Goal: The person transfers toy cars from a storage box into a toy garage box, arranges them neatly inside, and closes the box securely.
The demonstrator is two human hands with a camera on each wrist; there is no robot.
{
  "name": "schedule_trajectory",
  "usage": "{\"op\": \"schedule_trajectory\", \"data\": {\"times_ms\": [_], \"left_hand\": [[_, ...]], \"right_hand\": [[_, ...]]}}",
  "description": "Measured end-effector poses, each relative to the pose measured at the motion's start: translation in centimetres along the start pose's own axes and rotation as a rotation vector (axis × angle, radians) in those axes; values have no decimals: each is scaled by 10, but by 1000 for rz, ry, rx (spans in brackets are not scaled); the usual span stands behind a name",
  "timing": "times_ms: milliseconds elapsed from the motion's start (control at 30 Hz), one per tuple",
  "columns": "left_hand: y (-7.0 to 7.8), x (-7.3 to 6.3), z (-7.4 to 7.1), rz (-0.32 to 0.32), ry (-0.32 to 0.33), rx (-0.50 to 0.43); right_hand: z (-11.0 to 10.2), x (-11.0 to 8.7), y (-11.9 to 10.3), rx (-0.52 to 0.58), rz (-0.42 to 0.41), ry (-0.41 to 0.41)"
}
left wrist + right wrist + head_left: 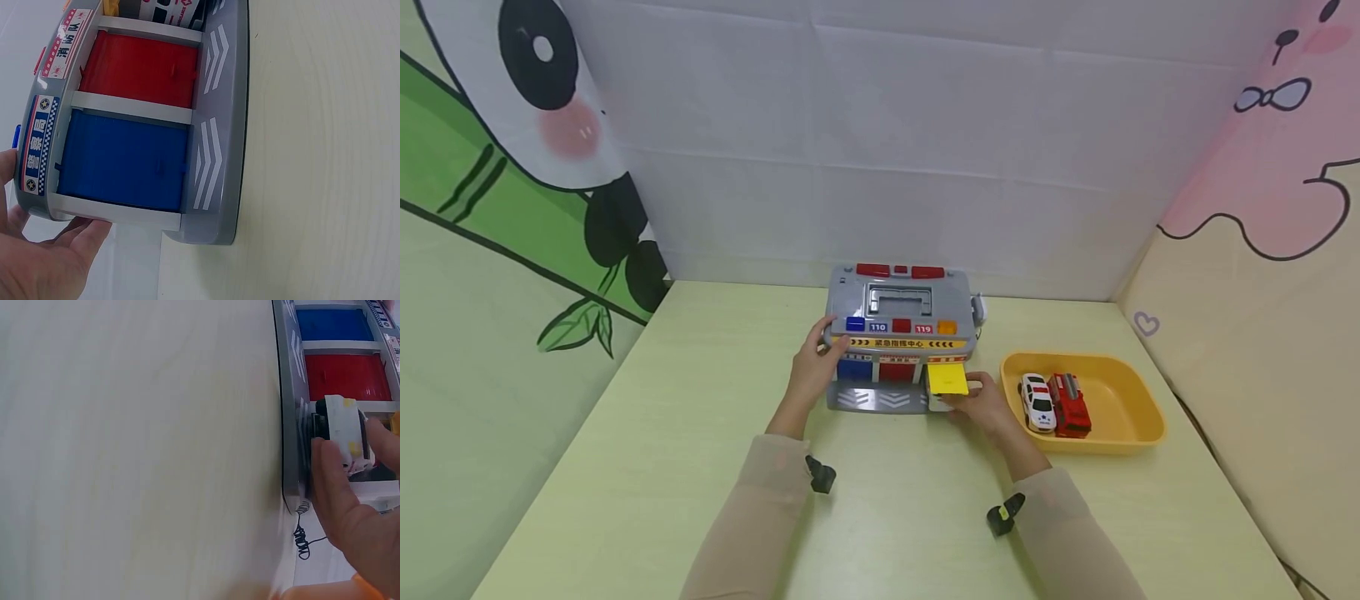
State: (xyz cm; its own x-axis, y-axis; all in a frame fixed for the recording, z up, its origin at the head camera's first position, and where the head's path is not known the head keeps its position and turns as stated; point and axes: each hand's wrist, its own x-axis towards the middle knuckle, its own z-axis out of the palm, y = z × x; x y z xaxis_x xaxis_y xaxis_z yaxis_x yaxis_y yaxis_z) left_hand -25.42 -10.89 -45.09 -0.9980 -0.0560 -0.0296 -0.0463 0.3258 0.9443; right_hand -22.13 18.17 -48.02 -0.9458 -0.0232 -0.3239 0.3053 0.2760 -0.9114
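Note:
A grey toy garage (901, 302) has a blue door (125, 159) and a red door (144, 69), both down, and a yellow door (947, 379) raised flat at the right bay. My left hand (811, 367) grips the garage's left end, its thumb side at the top edge and other fingers against the side wall. Between the thumb and fingers of my right hand (353, 500) is a white toy car (344, 431) with red and yellow markings. That car lies at the right bay's opening, below the raised door, partly covered by it in the head view.
Right of the garage stands a yellow tray (1123, 408) holding a white toy police car (1039, 404) and a red toy fire truck (1070, 406). A coiled black cord (302, 540) hangs at the garage's right end. Behind the table (700, 467) is a white cloth wall (887, 167).

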Motion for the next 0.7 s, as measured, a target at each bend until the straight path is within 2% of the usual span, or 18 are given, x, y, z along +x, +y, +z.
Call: {"op": "schedule_trajectory", "data": {"times_ms": [200,433,533,700], "left_hand": [[0,-1,0,-4,-3,-5],[1,-2,0,-1,-3,-3],[2,-2,0,-1,-2,-2],[2,-2,-1,1,-2,3]], "right_hand": [[-4,-2,-2,-8,1,-4],[-5,8,2,-57,20,12],[-4,13,2,-69,1,13],[-3,20,5,-145,-54,66]]}}
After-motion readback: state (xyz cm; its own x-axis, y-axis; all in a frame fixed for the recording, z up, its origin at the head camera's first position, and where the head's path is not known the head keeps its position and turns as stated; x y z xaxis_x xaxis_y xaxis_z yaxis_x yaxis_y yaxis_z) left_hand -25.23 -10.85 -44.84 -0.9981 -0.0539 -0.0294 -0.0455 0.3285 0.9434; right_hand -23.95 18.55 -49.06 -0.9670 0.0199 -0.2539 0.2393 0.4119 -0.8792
